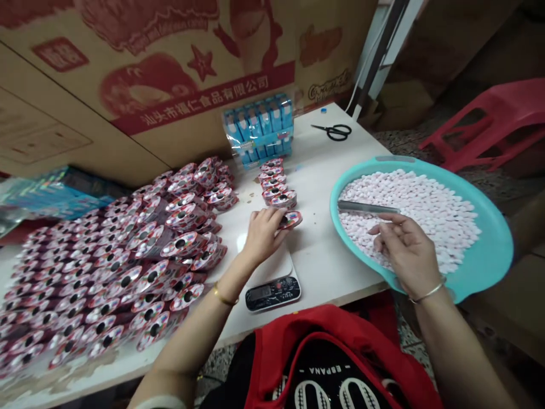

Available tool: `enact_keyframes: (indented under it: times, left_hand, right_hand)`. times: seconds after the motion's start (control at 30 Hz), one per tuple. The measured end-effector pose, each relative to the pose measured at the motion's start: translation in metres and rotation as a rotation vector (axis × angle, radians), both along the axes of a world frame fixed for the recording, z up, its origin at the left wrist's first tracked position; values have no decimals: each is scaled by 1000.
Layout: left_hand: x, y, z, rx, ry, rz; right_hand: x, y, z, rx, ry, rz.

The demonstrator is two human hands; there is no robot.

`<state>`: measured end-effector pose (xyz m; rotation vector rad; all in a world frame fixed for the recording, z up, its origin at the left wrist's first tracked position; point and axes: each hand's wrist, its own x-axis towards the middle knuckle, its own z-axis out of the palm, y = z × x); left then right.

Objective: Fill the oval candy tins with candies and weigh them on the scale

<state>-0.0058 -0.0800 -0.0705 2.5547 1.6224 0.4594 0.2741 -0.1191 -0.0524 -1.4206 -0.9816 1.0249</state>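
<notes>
My left hand [263,232] is closed on a small round candy tin [290,219] with a colourful lid, holding it just above the white table [323,170] beyond a digital scale [272,284]. My right hand [404,247] rests over the teal basin [489,244], which is full of small pink-white candies [426,204]. Its fingers pinch the end of a grey metal scoop [366,207] lying across the candies.
A row of the same tins [275,182] runs behind the held one. Several more tins [128,261] cover the table's left. A blue pack of boxes [259,129] leans on cardboard cartons [149,74]. Black scissors [334,132] lie far back. A red stool [489,122] stands at right.
</notes>
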Motion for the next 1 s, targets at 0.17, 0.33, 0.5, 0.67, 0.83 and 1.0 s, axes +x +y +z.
enact_keyframes:
  times: [0.17,0.33,0.5,0.67,0.83,1.0]
  left_hand:
    - [20,39,-22,31,109,35]
    - [-25,52,-24,234,39,224]
    - [-98,71,-18,358,139,575]
    - [-118,78,-17,295,141,563]
    - [-90,52,16,209,197,475]
    - [-50,-12,58,-16,414,274]
  right_hand:
    - [3,-2,-2,8,-13,4]
    - [2,-1,-2,-35,-24,13]
    - [5,-1,-5,-51,-132,44]
    - [38,7,-14,-103,-648,143]
    - [74,20,-28,-129,-1094,407]
    - [65,26,-25,-179,-1127,699]
